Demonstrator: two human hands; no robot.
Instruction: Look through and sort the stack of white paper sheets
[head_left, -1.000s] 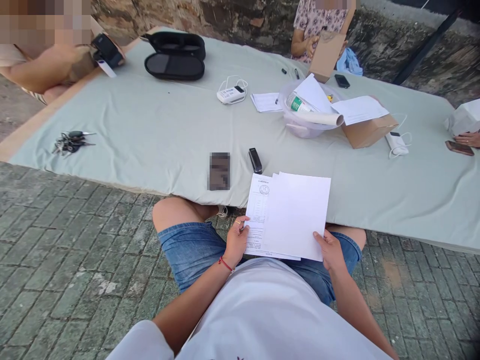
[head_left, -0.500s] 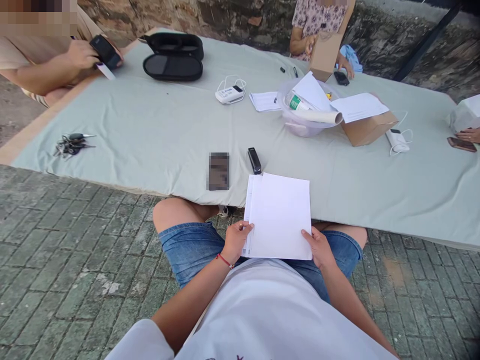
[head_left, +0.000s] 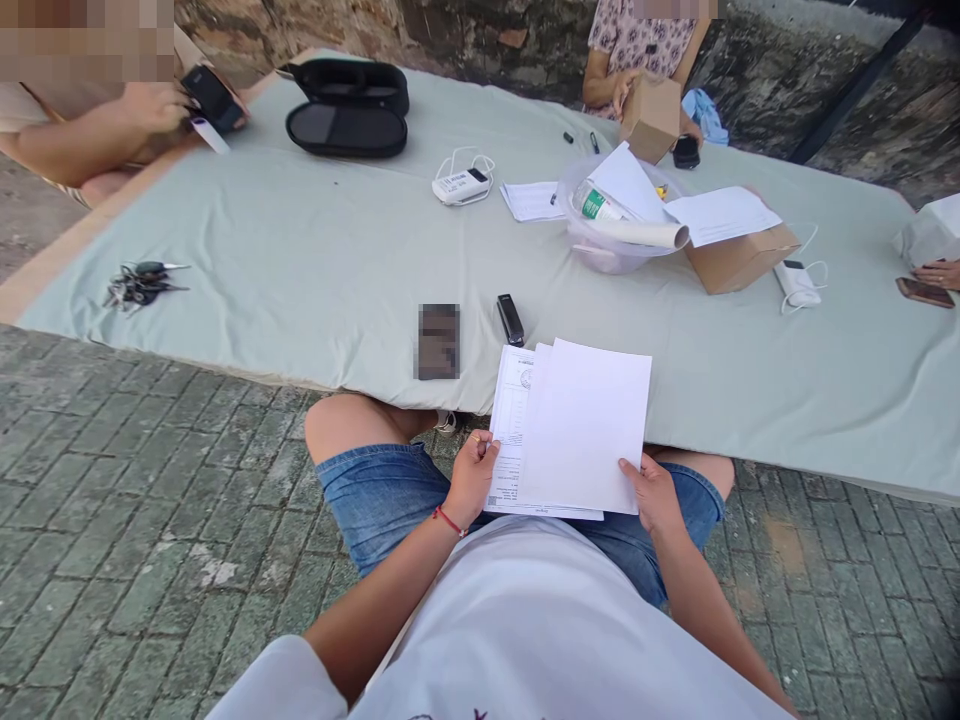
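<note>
My left hand (head_left: 472, 478) pinches the left edge of a printed sheet (head_left: 510, 410), which carries text and a round stamp. With thumb on top, my right hand (head_left: 654, 492) grips the right edge of a blank-faced white sheet (head_left: 589, 425). This sheet overlaps the printed one, shifted to the right of it; the edge of another sheet shows between them. The papers lie over my lap and the table's front edge. Just beyond their top left corner is a black stapler (head_left: 510, 319). A blurred dark flat object (head_left: 439, 341) lies left of the stapler.
On the cloth-covered table (head_left: 300, 260) are keys (head_left: 142, 285), a black open case (head_left: 346, 130), a white corded device (head_left: 460, 186), a plastic basin (head_left: 600, 245) with a bottle and papers, and a cardboard box (head_left: 739, 262). A person at the left holds a phone (head_left: 214, 98); another handles a small box (head_left: 651, 115).
My right hand has slid the blank-faced sheet to the right, uncovering more of the printed sheet. My left hand has stayed nearly in place. The far person's box has tipped lower.
</note>
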